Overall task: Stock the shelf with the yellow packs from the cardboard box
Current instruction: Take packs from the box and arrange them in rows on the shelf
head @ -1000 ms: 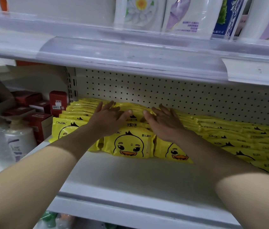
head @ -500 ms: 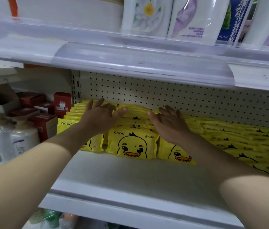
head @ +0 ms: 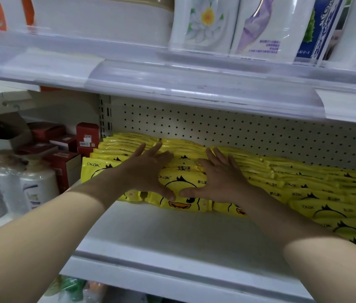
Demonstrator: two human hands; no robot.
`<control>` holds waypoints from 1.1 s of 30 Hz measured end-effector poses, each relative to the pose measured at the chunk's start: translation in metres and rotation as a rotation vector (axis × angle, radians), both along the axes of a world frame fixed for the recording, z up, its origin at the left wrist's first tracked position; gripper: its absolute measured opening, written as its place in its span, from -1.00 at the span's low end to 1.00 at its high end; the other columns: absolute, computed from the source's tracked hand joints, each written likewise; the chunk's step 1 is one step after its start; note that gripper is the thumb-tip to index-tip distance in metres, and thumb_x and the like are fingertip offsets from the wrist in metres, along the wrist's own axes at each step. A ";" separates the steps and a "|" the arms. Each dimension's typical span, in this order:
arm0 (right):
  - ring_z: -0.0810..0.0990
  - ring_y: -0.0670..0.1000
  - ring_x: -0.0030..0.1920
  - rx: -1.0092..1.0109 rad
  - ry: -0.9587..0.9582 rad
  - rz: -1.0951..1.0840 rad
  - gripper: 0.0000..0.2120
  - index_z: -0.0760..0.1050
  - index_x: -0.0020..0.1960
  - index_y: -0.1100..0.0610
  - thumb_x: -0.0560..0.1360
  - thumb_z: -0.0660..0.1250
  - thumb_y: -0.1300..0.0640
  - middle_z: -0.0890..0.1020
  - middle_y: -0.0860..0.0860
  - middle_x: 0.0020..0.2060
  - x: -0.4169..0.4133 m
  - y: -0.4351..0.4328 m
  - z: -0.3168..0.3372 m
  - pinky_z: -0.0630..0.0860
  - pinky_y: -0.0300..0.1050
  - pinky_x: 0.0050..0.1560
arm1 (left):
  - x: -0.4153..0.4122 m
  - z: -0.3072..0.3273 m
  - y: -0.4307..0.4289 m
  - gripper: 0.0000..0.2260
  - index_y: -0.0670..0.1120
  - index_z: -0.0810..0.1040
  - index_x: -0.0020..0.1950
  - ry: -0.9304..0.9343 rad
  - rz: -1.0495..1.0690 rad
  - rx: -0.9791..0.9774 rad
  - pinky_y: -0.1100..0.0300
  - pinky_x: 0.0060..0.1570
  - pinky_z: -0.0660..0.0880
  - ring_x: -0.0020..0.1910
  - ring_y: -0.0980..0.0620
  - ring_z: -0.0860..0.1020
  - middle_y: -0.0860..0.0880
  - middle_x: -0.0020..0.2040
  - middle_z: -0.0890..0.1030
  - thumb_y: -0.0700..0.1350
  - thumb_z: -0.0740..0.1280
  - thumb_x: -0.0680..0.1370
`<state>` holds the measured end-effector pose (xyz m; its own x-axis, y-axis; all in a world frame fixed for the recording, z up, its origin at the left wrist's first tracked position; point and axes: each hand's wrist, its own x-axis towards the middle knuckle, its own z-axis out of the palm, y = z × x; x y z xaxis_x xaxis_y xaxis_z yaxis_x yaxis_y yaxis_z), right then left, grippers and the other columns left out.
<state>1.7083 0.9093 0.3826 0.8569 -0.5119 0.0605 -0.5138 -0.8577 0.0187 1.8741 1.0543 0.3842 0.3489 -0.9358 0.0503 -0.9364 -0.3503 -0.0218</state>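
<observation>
The left hand (head: 148, 171) and right hand (head: 223, 176) lie flat and open on the yellow packs (head: 292, 182), holding nothing, with the front pack (head: 185, 203) just under both thumbs.

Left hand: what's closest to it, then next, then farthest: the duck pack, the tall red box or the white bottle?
From the left hand:
1. The duck pack, right under its thumb.
2. The tall red box, to its left, at the back.
3. The white bottle, far left.
</observation>
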 end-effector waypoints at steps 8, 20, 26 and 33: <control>-0.37 0.04 0.57 -0.027 0.074 -0.042 0.37 -0.12 0.63 0.09 0.10 0.18 -0.70 -0.26 0.07 0.60 0.006 0.003 -0.004 -0.29 0.18 0.55 | -0.002 0.003 -0.003 0.18 -0.03 -0.09 0.62 -0.057 0.033 0.068 -0.03 0.47 -0.36 0.55 0.05 -0.29 -0.02 0.62 -0.07 0.49 0.39 0.22; -0.30 0.05 0.59 -0.224 -0.003 0.007 0.34 -0.05 0.62 0.14 0.13 0.32 -0.62 -0.17 0.10 0.61 0.008 0.007 -0.010 -0.31 0.19 0.55 | 0.004 -0.008 -0.008 0.26 -0.11 -0.15 0.60 -0.328 0.006 0.040 -0.15 0.51 -0.29 0.58 -0.02 -0.19 -0.03 0.61 0.03 0.50 0.39 0.18; -0.26 0.02 0.60 -0.175 -0.071 -0.001 0.33 -0.10 0.63 0.08 0.14 0.23 -0.67 -0.17 0.03 0.62 -0.004 0.007 0.001 -0.28 0.17 0.56 | 0.021 0.009 0.020 0.27 0.02 -0.29 0.58 -0.171 0.039 -0.056 -0.10 0.50 -0.32 0.56 0.00 -0.27 0.00 0.61 -0.14 0.49 0.40 0.17; -0.03 0.01 0.60 -0.119 -0.206 0.009 -0.07 0.15 0.57 -0.08 0.35 0.25 -0.52 0.10 -0.02 0.61 -0.024 0.022 0.011 -0.19 0.13 0.57 | 0.017 0.017 0.048 0.22 0.02 -0.22 0.60 -0.046 0.128 -0.101 -0.12 0.53 -0.23 0.58 -0.04 -0.15 -0.02 0.62 -0.05 0.44 0.44 0.21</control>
